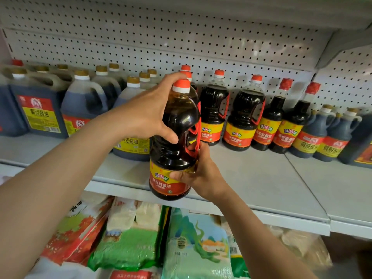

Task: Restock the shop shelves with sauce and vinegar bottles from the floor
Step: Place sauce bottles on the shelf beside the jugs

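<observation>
Head view: sauce bottle (175,137) between both hands.

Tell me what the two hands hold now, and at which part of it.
One soy sauce bottle: the left hand grips its shoulder below the red cap, the right hand grips its lower body at the label.

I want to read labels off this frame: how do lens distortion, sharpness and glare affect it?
Head view: wide-angle bending bows the shelf edge; the held soy sauce bottle is sharp with small highlights on its dark shoulder; the corner jugs and rice bags look softer.
</observation>
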Tool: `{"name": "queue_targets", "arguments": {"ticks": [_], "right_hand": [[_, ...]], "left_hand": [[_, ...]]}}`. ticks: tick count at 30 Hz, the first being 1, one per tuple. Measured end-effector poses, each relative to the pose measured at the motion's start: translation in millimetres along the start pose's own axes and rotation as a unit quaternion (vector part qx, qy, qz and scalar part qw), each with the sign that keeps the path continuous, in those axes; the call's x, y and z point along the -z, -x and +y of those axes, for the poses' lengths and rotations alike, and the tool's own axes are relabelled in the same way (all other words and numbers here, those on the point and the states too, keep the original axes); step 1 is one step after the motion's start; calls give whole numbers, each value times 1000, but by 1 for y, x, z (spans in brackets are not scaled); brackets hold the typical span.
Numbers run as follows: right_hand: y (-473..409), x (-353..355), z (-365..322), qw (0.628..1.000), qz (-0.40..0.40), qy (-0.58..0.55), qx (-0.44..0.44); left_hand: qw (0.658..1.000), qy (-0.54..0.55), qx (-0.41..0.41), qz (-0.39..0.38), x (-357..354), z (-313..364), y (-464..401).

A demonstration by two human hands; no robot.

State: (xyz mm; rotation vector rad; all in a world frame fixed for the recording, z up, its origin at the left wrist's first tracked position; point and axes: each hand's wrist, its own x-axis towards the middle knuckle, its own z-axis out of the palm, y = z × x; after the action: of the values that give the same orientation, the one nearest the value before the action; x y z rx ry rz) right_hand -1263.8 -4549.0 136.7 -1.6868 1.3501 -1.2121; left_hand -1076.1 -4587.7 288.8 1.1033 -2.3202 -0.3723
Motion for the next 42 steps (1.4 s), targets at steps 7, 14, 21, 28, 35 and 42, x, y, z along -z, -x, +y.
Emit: {"name": "queue_targets", "arguments": {"ticks": [7,14,21,28,35,42], "right_hand": [[-18,4,3,1000,-10,22,-1],[-44,2,2,999,-11,34,-13],[-51,4,4,999,-27,31,-10],[-45,1,2,999,-27,29,-32],[-4,7,-29,990,-4,120,-73],[75,59,-51,927,45,353,-122]], "left_hand": [[1000,-17,7,10,0,-7,-9],[999,-49,13,8,1,-22,-28],[999,-34,-3,11,0,-30,-33],[1000,-23,-5,-2,-3,-27,-30],[998,-10,41,45,-17,-17,-6],[980,-15,132,149,-71,-5,67]]}}
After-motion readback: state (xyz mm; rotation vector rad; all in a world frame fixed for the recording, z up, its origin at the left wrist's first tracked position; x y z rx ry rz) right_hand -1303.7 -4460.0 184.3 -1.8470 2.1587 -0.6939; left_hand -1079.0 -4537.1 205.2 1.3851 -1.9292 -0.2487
